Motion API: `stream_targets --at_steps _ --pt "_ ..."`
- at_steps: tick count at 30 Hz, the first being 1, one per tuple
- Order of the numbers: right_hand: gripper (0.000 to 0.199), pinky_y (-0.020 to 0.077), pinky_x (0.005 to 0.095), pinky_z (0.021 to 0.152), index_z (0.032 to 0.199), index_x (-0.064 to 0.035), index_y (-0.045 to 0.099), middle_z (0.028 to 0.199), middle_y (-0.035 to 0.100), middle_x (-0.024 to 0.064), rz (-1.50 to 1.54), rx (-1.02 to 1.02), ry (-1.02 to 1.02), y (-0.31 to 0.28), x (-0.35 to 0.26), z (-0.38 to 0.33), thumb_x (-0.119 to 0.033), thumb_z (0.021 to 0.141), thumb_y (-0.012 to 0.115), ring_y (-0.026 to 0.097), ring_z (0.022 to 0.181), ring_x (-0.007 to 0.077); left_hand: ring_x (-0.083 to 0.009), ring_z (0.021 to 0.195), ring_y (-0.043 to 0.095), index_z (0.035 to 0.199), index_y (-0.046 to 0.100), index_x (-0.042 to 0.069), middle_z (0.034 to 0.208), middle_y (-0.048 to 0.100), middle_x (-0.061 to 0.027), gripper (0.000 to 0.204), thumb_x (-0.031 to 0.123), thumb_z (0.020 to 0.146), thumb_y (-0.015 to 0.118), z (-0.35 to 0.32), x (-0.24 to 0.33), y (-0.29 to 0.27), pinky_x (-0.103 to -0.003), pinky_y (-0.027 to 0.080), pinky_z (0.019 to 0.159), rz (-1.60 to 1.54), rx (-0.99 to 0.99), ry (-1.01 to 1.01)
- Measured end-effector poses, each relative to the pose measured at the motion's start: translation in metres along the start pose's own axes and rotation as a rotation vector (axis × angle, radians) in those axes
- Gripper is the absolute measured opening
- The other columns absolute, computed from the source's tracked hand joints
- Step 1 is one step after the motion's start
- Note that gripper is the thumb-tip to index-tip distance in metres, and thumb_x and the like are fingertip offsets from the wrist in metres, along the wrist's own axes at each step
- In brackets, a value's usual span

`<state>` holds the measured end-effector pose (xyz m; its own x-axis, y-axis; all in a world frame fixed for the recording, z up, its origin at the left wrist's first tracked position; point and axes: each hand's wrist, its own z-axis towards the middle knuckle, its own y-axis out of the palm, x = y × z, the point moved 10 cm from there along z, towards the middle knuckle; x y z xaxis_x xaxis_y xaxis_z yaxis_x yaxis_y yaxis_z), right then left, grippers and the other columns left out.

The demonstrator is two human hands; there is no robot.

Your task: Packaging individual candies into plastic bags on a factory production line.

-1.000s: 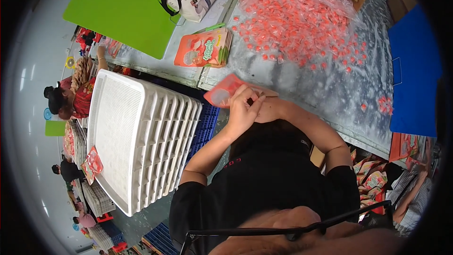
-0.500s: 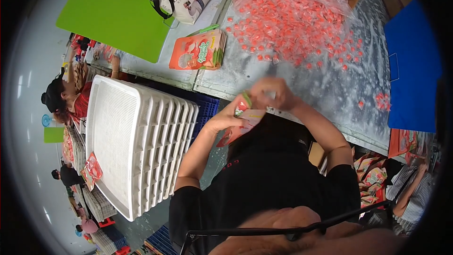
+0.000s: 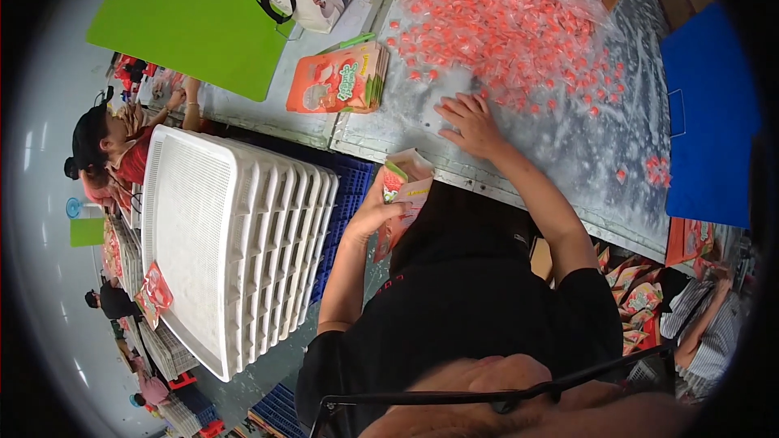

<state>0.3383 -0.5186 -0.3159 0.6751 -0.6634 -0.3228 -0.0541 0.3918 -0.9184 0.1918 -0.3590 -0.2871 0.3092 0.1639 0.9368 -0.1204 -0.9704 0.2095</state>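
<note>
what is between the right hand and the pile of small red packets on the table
Nothing visible. The right hand lies flat on the table at the near edge of the red packets. The left hand holds the open pouch at the table's edge.

Single head-worn fisheye view, looking steeply down over the wearer's chest, facing a grey worktable (image 3: 600, 154) ahead, hands close below the lens, stacked white trays (image 3: 235, 251) at left, edges bending toward a dark circular rim

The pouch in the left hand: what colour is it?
Mostly orange-red with green near its open top; the head view shows the pouch held in the left hand.
</note>
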Motion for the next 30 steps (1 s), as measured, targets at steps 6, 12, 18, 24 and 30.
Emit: stream_targets --at_steps 6,12,18,24,30 --pt "0.063 0.0141 0.0397 0.119 0.15 -0.0087 0.037 0.155 0.037 0.0068 1.048 0.183 0.343 -0.01 0.068 -0.052 -0.049 0.101 0.031 0.025 0.146 0.0236 -0.0168 0.128 0.043 0.147 0.032 0.006 0.133 0.049 -0.005 0.089 -0.001 0.064 0.062 0.004 0.0 -0.003 -0.03 0.029 0.11 -0.017 0.009 0.0" --pt "0.06 0.0154 0.0365 0.119 0.15 -0.0078 0.036 0.155 0.036 0.0088 1.047 0.259 0.226 -0.02 0.084 -0.067 -0.043 0.102 0.032 0.026 0.146 0.0237 -0.0168 0.129 0.043 0.15 0.029 0.007 0.136 0.048 -0.0048 0.093 -0.003 0.064 0.063 0.006 -0.008 -0.006 -0.031 0.031 0.109 -0.065 0.003 0.011" --pt "0.054 0.0232 0.0426 0.116 0.144 -0.0107 0.044 0.14 0.051 0.0123 0.6 0.219 0.258 -0.025 0.064 -0.068 -0.035 0.096 0.05 0.043 0.132 0.0295 -0.0173 0.127 0.044 0.149 0.03 0.008 0.135 0.049 -0.005 0.091 -0.003 0.066 0.066 0.002 0.006 -0.004 -0.032 0.032 0.108 -0.079 0.03 0.025" --pt "0.065 0.0255 0.0509 0.111 0.142 -0.0142 0.046 0.136 0.052 0.0114 0.237 0.253 0.137 -0.042 0.029 -0.055 -0.041 0.086 0.065 0.044 0.127 0.0313 -0.0162 0.125 0.044 0.148 0.031 0.009 0.132 0.05 -0.0065 0.088 -0.006 0.068 0.065 0.006 0.006 -0.013 -0.031 0.034 0.107 0.007 0.054 0.07" --pt "0.056 0.0305 0.0523 0.106 0.131 -0.0234 0.056 0.133 0.053 0.0065 0.025 0.211 -0.044 -0.034 -0.016 -0.033 -0.035 0.079 0.073 0.047 0.121 0.0289 -0.0264 0.126 0.046 0.144 0.034 0.008 0.13 0.051 -0.014 0.089 -0.003 0.064 0.07 0.015 0.044 -0.003 -0.037 0.036 0.107 0.553 0.16 0.228"
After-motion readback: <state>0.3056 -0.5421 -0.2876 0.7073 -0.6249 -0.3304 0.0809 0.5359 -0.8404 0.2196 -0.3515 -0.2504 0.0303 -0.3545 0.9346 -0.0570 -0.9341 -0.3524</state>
